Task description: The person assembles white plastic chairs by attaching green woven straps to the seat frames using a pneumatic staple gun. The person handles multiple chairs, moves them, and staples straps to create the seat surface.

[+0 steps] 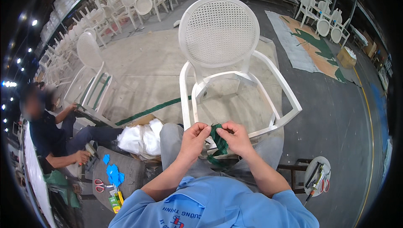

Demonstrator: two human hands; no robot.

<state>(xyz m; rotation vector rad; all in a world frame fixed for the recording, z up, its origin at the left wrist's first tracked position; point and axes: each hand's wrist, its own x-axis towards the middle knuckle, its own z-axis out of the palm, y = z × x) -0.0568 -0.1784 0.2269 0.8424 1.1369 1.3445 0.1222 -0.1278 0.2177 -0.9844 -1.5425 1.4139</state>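
Note:
Between my two hands is a dark green webbing strap [219, 141], bunched up, its lower end hanging down. My left hand [196, 139] pinches one edge of it with thumb and finger. On the other side my right hand [236, 138] grips the strap, thumb on top. Just past my hands stands a white armchair frame [183, 81] with an oval woven-cane back [219, 31] and an open seat ring without a cushion. Both hands are at the front edge of that seat, above my lap. Whether the strap touches the frame, I cannot tell.
At left a co-worker [50, 131] sits by another white chair [90, 56]. A grey stool [130, 171] carries red-handled scissors [100, 185], blue pieces [113, 174] and a yellow cutter [120, 197]. A round stool [317, 165] at right holds tools. A green strap [155, 108] crosses the floor sheet.

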